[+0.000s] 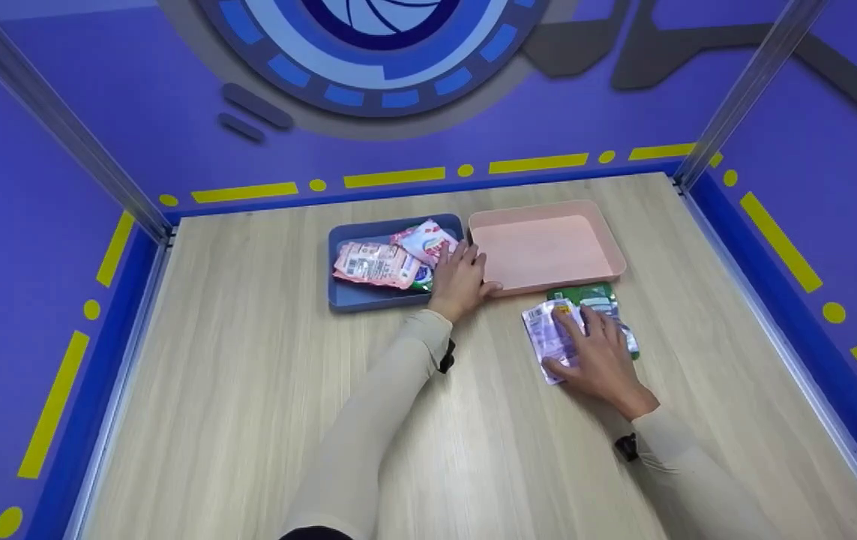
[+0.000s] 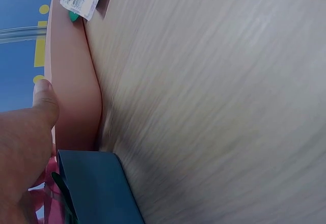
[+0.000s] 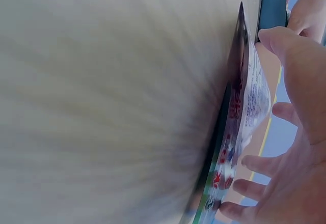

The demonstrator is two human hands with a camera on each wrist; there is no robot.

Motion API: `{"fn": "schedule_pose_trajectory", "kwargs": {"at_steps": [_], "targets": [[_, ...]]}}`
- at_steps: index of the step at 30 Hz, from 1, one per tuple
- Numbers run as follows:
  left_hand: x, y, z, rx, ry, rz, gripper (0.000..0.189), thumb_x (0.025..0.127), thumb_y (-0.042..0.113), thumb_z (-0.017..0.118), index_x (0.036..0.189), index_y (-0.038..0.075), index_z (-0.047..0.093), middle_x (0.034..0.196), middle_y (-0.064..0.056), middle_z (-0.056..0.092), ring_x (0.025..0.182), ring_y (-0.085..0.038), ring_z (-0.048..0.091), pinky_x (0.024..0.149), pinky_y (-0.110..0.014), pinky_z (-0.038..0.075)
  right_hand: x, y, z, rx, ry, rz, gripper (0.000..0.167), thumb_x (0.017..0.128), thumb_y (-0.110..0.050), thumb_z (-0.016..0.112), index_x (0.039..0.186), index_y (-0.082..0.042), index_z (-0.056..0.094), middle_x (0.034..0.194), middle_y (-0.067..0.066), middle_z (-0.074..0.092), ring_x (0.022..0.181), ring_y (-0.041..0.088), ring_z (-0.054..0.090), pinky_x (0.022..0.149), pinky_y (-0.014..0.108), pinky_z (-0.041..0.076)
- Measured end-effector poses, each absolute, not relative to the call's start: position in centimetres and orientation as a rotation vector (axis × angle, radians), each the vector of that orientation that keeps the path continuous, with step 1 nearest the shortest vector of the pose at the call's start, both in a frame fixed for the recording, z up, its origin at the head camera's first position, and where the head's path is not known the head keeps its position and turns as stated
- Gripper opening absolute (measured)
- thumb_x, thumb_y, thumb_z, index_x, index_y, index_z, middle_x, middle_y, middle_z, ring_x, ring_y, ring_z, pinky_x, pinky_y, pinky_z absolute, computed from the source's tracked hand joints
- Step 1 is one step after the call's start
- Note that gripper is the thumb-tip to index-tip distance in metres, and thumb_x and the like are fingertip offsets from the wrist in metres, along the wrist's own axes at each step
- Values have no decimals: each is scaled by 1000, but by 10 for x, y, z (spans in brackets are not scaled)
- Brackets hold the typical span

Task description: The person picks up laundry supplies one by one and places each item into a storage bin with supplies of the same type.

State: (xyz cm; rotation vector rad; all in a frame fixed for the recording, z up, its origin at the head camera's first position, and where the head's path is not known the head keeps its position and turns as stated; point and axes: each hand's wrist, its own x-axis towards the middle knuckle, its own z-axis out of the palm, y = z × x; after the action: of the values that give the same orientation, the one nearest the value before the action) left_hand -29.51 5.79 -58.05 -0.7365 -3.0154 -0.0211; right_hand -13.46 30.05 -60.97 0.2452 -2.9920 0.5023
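Observation:
My left hand (image 1: 460, 283) reaches over the right end of a blue tray (image 1: 376, 301), its fingertips at a white-and-pink packet (image 1: 427, 238). Beside that packet in the tray lies a pink packet (image 1: 376, 265) with a printed label, and a bit of a green packet (image 1: 424, 278) shows under it. My right hand (image 1: 604, 361) is spread over a purple-and-white pouch (image 1: 543, 335), which overlaps a green pouch (image 1: 585, 293) on the table. In the right wrist view the fingers (image 3: 265, 165) stand apart, not curled round the pouch (image 3: 254, 104).
A pink tray (image 1: 540, 251) stands against the right side of the blue one. Both trays sit on a wood-grain table (image 1: 248, 390). Blue-purple walls (image 1: 136, 112) with metal corner posts (image 1: 750, 90) enclose the table at the back and sides.

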Motion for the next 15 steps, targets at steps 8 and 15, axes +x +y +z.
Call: {"fn": "schedule_pose_trajectory", "kwargs": {"at_steps": [8, 15], "targets": [[-295, 58, -581, -733, -3017, -13, 74, 97, 68, 49, 147, 15, 57, 158, -5, 47, 152, -28, 32, 126, -51, 16, -135, 292, -613, 175, -3031, 479, 91, 82, -57, 80, 157, -23, 42, 155, 31, 34, 142, 56, 27, 111, 77, 21], [-295, 58, -581, -734, -3020, -4, 74, 97, 69, 48, 148, 15, 56, 158, -5, 47, 152, -27, 32, 126, -51, 16, -136, 289, -614, 188, -3015, 455, 94, 80, -60, 80, 157, -22, 42, 153, 32, 36, 141, 58, 27, 111, 77, 21]]}}
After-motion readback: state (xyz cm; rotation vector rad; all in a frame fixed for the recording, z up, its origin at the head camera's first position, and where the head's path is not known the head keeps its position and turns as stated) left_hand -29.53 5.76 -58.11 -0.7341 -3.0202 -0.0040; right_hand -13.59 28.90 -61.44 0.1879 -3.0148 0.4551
